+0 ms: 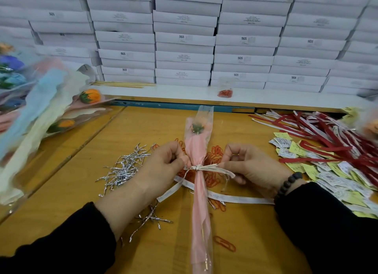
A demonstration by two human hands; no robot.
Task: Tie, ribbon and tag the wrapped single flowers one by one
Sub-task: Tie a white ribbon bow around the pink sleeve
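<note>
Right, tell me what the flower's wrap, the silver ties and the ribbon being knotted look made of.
Flower's wrap: clear glossy plastic film over matte pink paper, judging by the see-through top and the sheen. Silver ties: likely foil-covered wire; they glint and hold kinks. Ribbon: pale flat tape, matte, possibly paper or fabric; too blurred to settle. Both hands, left and right, pinch it.
</note>
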